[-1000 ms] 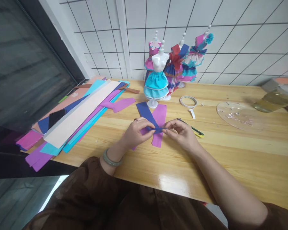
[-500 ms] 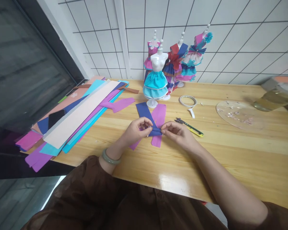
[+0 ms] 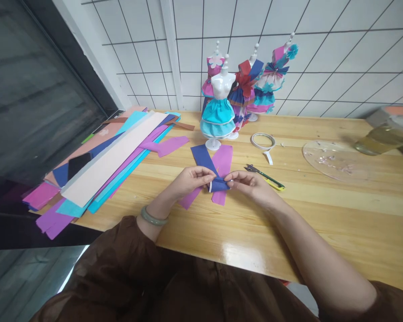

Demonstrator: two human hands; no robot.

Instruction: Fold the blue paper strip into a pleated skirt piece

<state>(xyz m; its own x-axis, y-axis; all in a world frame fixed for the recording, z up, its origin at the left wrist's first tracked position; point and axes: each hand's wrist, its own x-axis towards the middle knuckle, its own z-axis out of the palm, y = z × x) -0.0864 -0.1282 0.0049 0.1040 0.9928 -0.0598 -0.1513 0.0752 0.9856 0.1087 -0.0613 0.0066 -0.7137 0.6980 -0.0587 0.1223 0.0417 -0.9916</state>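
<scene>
Between my hands is a small folded piece of navy blue paper (image 3: 220,185) with white at its ends. My left hand (image 3: 195,180), with a bangle at the wrist, pinches its left side between thumb and fingers. The right side is pinched by my right hand (image 3: 248,184). Under and behind it a navy strip (image 3: 202,157) and a purple strip (image 3: 223,157) lie on the table, with purple ends showing below. I cannot tell whether these strips join the folded piece. Just right of my right hand lie dark-handled scissors or snips (image 3: 260,172) and a yellow cutter (image 3: 275,184).
Several small mannequins in paper dresses, the nearest in a turquoise skirt (image 3: 217,118), stand by the tiled wall. A stack of coloured strips (image 3: 117,154) fills the left. Rightward are a tape roll (image 3: 262,147), a clear dish (image 3: 329,173) and a jar of liquid (image 3: 378,138).
My hands have drawn slightly apart, the right one moving a little to the right. The folded navy piece shows wider, and its white ends have come into view.
</scene>
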